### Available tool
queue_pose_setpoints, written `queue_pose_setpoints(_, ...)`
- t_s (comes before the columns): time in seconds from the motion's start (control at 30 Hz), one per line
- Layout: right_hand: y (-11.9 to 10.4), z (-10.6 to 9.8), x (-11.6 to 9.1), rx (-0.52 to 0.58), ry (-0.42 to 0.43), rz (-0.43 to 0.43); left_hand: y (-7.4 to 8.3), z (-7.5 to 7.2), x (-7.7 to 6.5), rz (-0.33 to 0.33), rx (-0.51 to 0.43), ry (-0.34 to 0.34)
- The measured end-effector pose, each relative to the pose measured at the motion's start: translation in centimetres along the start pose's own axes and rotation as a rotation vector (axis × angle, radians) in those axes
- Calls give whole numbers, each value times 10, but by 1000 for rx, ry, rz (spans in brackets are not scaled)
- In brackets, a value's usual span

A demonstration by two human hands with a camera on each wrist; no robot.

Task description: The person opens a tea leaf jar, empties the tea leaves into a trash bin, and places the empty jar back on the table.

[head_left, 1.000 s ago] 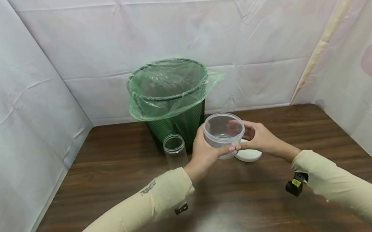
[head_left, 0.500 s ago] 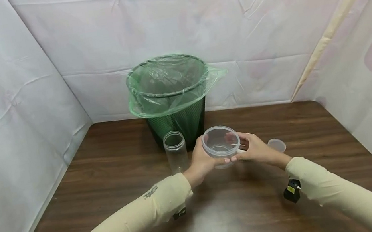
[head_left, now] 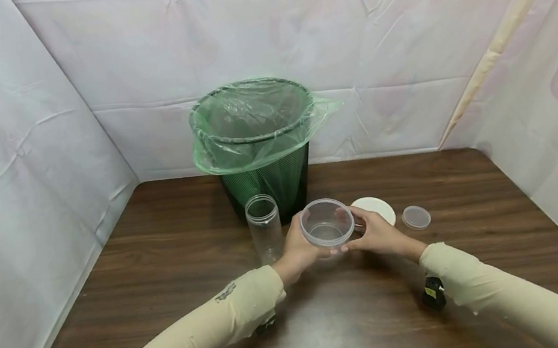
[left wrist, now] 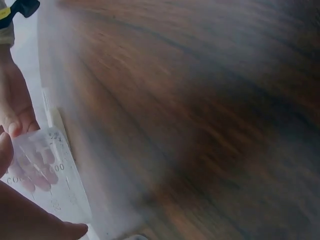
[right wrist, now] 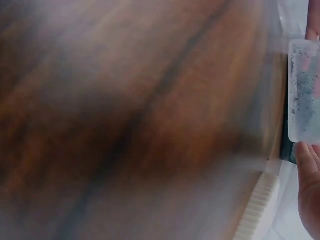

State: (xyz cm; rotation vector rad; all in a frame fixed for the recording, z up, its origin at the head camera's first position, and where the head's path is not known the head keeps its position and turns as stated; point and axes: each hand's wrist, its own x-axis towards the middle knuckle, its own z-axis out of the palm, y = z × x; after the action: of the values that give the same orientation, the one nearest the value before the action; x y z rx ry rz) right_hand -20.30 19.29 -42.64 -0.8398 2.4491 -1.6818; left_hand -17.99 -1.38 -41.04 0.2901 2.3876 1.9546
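Note:
Both hands hold a clear round plastic tub [head_left: 328,232] above the table. My left hand [head_left: 299,245] grips its left side and my right hand [head_left: 378,235] its right side, with the thumbs meeting at the front. Inside, the tub looks empty. Printed marks show on the tub [left wrist: 52,175] in the left wrist view. A white screw lid [head_left: 378,207] lies on the table just behind the right hand; the right wrist view shows the ribbed edge of the white lid [right wrist: 258,207]. The fingers on the tub's far side are seen only through the plastic.
A tall clear jar [head_left: 266,234] stands uncapped left of the left hand. Behind it is a black mesh bin [head_left: 294,187] lined with a green bag [head_left: 254,156]. A small clear lid [head_left: 417,217] lies to the right on the brown wooden table [head_left: 169,240]. White cloth walls surround the table.
Both hands have lowered the tub and brought it nearer and slightly left, still gripping it. The white lid and small clear lid have come into fuller view.

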Motion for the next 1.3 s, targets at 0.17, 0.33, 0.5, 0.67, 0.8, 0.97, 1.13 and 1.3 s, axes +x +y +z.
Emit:
queue_pose_setpoints(0.17,5,7,-4,-49,32,-12,-5,-2,-1,-10,4,-22)
queue_pose_setpoints(0.33,6,11,-8,-50,22,51,-9,-3,-3,-49,-15,-56)
queue_pose_setpoints(0.5,7,12,-11,-18,21,50,-10,-3,-4,-50,-30,-75)
queue_pose_setpoints(0.67,9,12,-10,7,9,33,-7,-3,-5,45,-114,-125)
queue_pose_setpoints(0.8,10,13,-10,26,-6,35,-6,-3,-10,94,-135,-120)
queue_pose_setpoints(0.97,9,14,-9,69,-16,48,-1,-1,-25,-20,-2,-36)
queue_pose_setpoints(1.13,11,13,-10,83,-30,51,13,1,-38,-131,93,-29)
queue_pose_setpoints(1.3,8,5,-11,65,-67,32,36,-3,-59,-89,161,-108)
